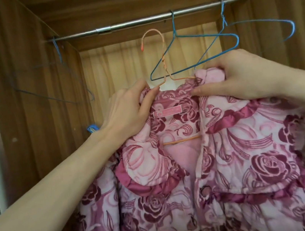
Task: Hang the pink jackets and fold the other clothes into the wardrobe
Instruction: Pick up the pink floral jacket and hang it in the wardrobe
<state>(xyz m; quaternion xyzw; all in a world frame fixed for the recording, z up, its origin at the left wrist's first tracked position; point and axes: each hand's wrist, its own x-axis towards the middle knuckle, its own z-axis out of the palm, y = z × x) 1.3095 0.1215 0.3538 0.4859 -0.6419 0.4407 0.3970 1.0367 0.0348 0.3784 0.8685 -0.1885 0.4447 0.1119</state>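
While both hands grip its collar, left hand (126, 111) and right hand (241, 74), the pink jacket (206, 166) sits on an orange hanger (162, 69) just below the wardrobe rail (132, 23), near blue hangers (216, 44).

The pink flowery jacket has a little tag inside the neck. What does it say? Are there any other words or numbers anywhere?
Small pink rectangular label sewn inside the collar of the pink rose-patterned quilted jacket: a round logo and a line of pale writing, too small and blurred to read.
Small blue clip-like thing at the wardrobe's left wall: no readable text.
No other words, numbers or signs show.
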